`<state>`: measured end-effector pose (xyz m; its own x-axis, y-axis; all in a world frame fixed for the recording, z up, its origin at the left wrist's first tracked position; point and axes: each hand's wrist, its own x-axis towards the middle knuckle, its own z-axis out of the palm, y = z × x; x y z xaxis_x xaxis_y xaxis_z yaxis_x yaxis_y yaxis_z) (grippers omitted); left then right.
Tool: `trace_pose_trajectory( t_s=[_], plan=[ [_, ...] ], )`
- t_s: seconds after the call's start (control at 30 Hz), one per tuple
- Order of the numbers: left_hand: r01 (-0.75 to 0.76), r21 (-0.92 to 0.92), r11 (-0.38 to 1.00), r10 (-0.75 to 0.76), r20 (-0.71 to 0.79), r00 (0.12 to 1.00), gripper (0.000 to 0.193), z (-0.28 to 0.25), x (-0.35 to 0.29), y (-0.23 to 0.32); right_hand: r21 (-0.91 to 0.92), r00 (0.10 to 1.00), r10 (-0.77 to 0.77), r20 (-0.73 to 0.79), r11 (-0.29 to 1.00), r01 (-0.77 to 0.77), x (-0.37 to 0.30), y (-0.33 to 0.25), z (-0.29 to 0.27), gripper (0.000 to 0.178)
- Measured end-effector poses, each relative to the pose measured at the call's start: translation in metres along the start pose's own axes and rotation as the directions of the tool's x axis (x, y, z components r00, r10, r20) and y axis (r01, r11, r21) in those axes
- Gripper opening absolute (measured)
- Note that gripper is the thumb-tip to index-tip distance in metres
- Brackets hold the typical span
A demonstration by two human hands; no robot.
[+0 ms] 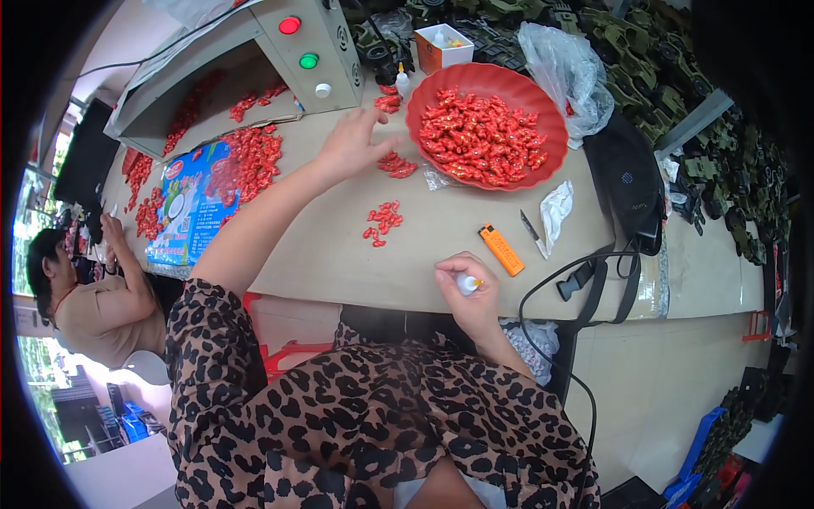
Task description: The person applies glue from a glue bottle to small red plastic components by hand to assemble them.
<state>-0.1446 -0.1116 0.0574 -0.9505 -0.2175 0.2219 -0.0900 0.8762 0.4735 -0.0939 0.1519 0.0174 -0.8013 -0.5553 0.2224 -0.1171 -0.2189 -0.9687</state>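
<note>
My left hand (pixel 354 146) stretches over the table, fingers apart and holding nothing. Close to its fingertips lie small clusters of shiny red figure-like pieces (pixel 397 166). Another little group of the same red pieces (pixel 384 220) lies nearer to me. My right hand (pixel 475 307), near the table's front edge, is closed around a small white squeeze bottle (pixel 464 284) with a yellow tip. Beyond it stands a red scalloped bowl (pixel 555 110), heaped with many such pieces. A second small bottle (pixel 403 82) stands upright left of the bowl.
An orange lighter (pixel 501 249), a thin blade (pixel 532 231) and a crumpled tissue (pixel 556 212) lie to the right. A black bag (pixel 629 182) with a cable is beyond them. A grey machine (pixel 318 51) stands far left, with red pieces around it. A co-worker (pixel 106 310) sits left.
</note>
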Motion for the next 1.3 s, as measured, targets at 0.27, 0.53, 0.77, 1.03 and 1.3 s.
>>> trace_pose_trajectory(
  t_s=[0.27, 0.53, 0.77, 1.03, 1.3],
  plan=[
    [-0.22, 0.328, 0.919, 0.179, 0.151, 0.972, 0.03, 0.026, -0.015, 0.008, -0.041, 0.999, -0.031, -0.024, 0.999, 0.03, -0.003, 0.006, 0.004, 0.005],
    [-0.125, 0.145, 0.981, 0.133, -0.044, 0.99, 0.019, 0.025, -0.012, -0.006, -0.053, 0.999, -0.026, -0.03, 0.998, 0.024, -0.002, 0.006, 0.005, 0.006],
    [-0.22, -0.137, 0.966, 0.187, -0.217, 0.958, 0.027, 0.037, 0.045, 0.053, -0.052, 1.0, -0.012, 0.003, 0.999, 0.012, -0.003, 0.003, 0.005, 0.005],
    [-0.13, 0.084, 0.988, 0.131, -0.005, 0.991, 0.037, 0.069, 0.072, 0.102, -0.018, 0.994, 0.093, -0.059, 0.995, -0.094, -0.007, 0.01, 0.002, 0.006],
    [-0.164, -0.259, 0.952, 0.077, -0.313, 0.946, 0.022, 0.031, -0.056, 0.031, -0.006, 0.997, 0.06, -0.044, 0.998, -0.06, -0.002, 0.013, 0.003, 0.005]
  ],
)
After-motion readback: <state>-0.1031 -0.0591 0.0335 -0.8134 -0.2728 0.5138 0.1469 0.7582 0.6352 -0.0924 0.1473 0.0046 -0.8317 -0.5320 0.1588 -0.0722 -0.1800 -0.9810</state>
